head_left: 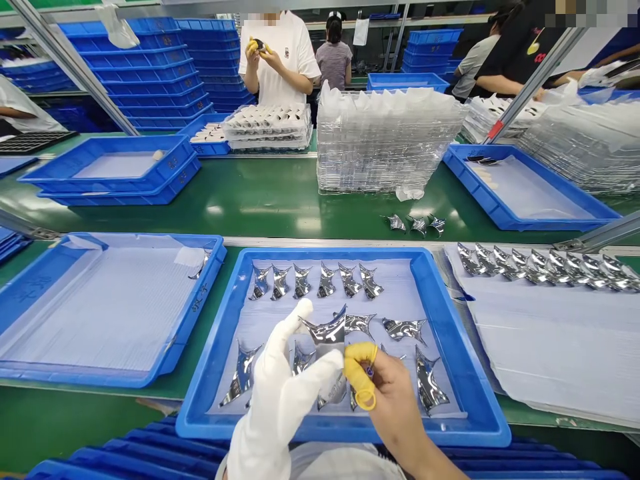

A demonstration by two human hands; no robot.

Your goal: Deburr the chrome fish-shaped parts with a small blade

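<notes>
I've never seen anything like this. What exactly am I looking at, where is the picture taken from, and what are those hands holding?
There's no machine here. This picture comes from a camera worn on a person's head, looking down at their own hands. The left hand wears a white glove. The right hand is bare apart from yellow finger cots, and its fingers pinch a small thing that is hard to make out. Below them, a blue plastic tray lined with a pale sheet holds curved, pointed mirror-silver pieces. It rests on a green work surface. Farther off stands a stack of clear plastic trays, and a co-worker handles something.
</notes>
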